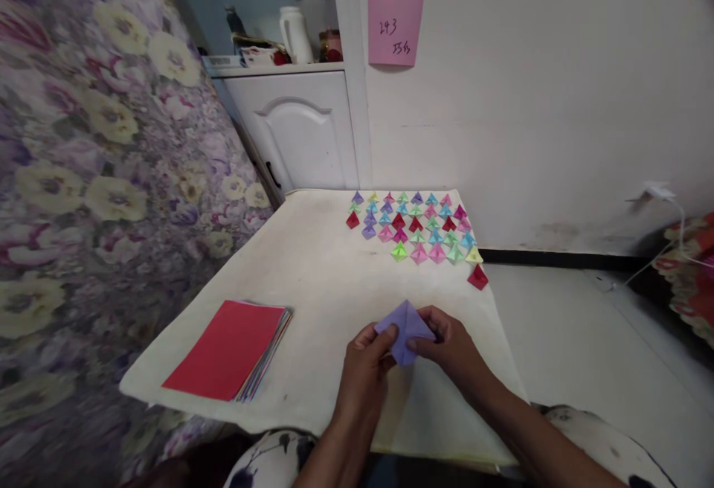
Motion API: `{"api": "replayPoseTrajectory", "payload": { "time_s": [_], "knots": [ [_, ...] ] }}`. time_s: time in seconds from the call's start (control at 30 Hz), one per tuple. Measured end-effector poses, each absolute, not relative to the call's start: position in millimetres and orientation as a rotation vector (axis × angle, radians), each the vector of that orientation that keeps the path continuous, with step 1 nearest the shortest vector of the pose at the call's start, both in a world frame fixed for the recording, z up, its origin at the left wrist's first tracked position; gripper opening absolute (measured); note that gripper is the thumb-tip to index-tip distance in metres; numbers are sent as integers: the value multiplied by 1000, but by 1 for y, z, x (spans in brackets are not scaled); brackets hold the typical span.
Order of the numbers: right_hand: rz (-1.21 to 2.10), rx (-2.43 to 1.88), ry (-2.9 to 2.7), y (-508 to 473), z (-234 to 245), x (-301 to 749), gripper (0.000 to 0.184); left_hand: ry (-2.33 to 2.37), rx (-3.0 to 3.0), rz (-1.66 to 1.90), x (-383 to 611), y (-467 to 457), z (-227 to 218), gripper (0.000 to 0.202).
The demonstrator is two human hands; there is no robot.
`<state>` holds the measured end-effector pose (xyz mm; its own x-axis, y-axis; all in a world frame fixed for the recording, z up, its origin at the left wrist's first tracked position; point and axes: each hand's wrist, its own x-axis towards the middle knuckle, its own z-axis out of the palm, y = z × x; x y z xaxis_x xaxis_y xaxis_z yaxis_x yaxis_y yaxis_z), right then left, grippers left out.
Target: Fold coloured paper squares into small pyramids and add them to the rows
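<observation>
In the head view, the left hand (369, 354) and right hand (446, 339) pinch a purple folded paper (409, 330) by opposite sides, above the table's (312, 280) near part. Small folded papers (416, 225) stand in rows at far right; a red-topped paper stack (227, 350) lies near left.

On the counter (312, 272), a paper stack (226, 350) lies left of the hands (364, 361); rows of folded pieces (416, 225) lie beyond.

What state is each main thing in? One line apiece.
Purple paper: folded, creased, held
Left hand: gripping the paper
Right hand: gripping the paper
Paper stack: flat, red on top
Small folded pieces: arranged in rows
Cabinet door: shut
White jug: standing on shelf
Pink note: stuck up, written on
</observation>
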<state>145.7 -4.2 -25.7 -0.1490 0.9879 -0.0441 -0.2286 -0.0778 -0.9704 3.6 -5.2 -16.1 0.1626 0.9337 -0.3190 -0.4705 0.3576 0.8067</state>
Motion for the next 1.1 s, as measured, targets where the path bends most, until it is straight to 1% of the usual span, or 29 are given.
{"api": "replayPoseTrajectory", "payload": {
  "time_s": [0.1,0.5,0.63,0.77,0.93,1.1],
  "knots": [
    [1475,-991,-1092,-3,-26,146,30,983,661,1097,0,-3,-15,18],
    [1476,-997,-1086,-3,-23,148,28,1117,783,1159,-7,-1,-13,31],
    [1452,-1009,-1081,-3,-19,149,27,1038,842,1054,-3,-4,-12,22],
    [1405,-1047,-1098,-3,-15,149,24,1045,875,947,4,-7,-18,31],
    [1404,-1077,-1138,-1,-16,155,22,1064,806,962,5,-6,-18,29],
    [1352,-1182,-1145,2,-22,160,27,1043,740,985,5,-7,-16,27]
  ]
}}
